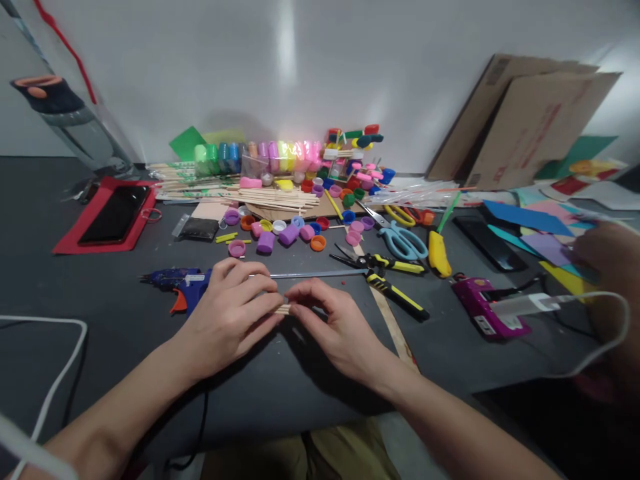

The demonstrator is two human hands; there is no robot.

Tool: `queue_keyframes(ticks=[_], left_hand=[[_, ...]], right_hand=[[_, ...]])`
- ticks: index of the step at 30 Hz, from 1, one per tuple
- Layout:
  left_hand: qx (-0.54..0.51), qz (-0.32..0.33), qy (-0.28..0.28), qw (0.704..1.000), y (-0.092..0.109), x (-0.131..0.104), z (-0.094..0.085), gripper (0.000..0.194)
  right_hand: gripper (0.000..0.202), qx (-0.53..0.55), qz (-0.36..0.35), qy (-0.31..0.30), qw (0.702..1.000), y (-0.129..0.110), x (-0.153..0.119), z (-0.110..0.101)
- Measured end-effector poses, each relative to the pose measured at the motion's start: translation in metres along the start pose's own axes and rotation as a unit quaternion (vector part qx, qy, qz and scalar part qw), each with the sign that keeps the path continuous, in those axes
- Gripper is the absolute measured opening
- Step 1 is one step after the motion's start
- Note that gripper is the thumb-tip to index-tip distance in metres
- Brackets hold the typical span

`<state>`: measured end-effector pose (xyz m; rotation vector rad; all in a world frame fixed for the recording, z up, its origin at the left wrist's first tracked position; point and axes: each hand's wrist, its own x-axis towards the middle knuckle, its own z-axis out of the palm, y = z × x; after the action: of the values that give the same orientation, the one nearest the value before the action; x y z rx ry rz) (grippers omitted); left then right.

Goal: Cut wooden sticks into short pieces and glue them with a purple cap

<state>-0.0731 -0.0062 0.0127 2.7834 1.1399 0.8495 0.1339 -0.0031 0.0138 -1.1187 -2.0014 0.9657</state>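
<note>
Low over the dark table, my left hand (240, 303) is closed over a small bundle of thin wooden sticks (285, 309), hiding most of their length. The thumb and fingertips of my right hand (333, 317) pinch the right end of the same sticks. Partly behind my left hand lies a blue glue gun (193, 283) with an orange trigger. Just beyond both hands is a long translucent glue stick (320, 273). Black and yellow pliers (395, 283) lie with handles spread, right of my right hand.
Coloured caps (317, 243), wooden skewers (280, 198) and clay tubs (273, 157) stretch along the back. Blue scissors (403, 240), a yellow cutter (439, 253) and a purple device (487, 310) lie right. Another person's hand (607, 250) is over coloured paper (530, 223). A bottle (75, 127) stands left.
</note>
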Motion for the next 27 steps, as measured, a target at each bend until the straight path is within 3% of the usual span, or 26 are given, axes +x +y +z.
queue_keyframes(ticks=[2, 4, 6, 8, 10, 12, 13, 16, 20, 21, 24, 27], left_hand=[[0.019, -0.017, 0.025, 0.999, -0.005, -0.001, -0.002, 0.004], [0.035, -0.055, 0.08, 0.995, -0.011, -0.002, -0.005, 0.005], [0.035, -0.097, 0.134, 0.986, -0.015, -0.002, -0.007, 0.005], [0.03, -0.128, 0.163, 0.978, -0.018, -0.003, -0.008, 0.003], [0.028, -0.144, 0.171, 0.974, -0.018, -0.002, -0.007, 0.002], [0.023, -0.148, 0.17, 0.974, -0.016, -0.002, -0.006, 0.003], [0.019, -0.146, 0.167, 0.975, -0.015, -0.002, -0.005, 0.003], [0.006, -0.127, 0.156, 0.98, -0.012, -0.001, -0.004, 0.004], [-0.005, -0.085, 0.122, 0.989, -0.004, -0.001, -0.003, 0.005], [-0.011, -0.075, 0.109, 0.991, -0.001, -0.001, -0.002, 0.005], [-0.038, -0.051, 0.059, 0.996, 0.006, -0.001, 0.001, 0.006], [-0.055, -0.042, 0.0, 0.998, 0.011, -0.002, 0.008, 0.01]], right_hand=[[0.023, -0.009, 0.005, 0.003, 1.0, 0.004, -0.005, 0.006], [0.041, -0.057, -0.048, -0.061, 0.995, 0.009, -0.011, 0.011], [0.067, -0.151, -0.146, -0.171, 0.963, 0.017, -0.016, 0.012], [0.081, -0.257, -0.176, -0.208, 0.927, 0.026, -0.019, 0.008], [0.083, -0.356, -0.054, -0.094, 0.928, 0.033, -0.022, 0.0], [0.084, -0.388, -0.007, -0.036, 0.921, 0.035, -0.027, -0.007], [0.087, -0.395, -0.015, -0.039, 0.918, 0.035, -0.03, -0.009], [0.095, -0.318, -0.143, -0.198, 0.916, 0.033, -0.037, -0.013], [0.076, -0.39, -0.013, -0.067, 0.918, 0.035, -0.045, -0.028], [0.075, -0.398, -0.005, -0.051, 0.916, 0.037, -0.048, -0.032], [0.078, -0.37, -0.091, -0.134, 0.915, 0.04, -0.059, -0.041], [0.066, -0.409, -0.022, -0.04, 0.911, 0.041, -0.066, -0.05]])
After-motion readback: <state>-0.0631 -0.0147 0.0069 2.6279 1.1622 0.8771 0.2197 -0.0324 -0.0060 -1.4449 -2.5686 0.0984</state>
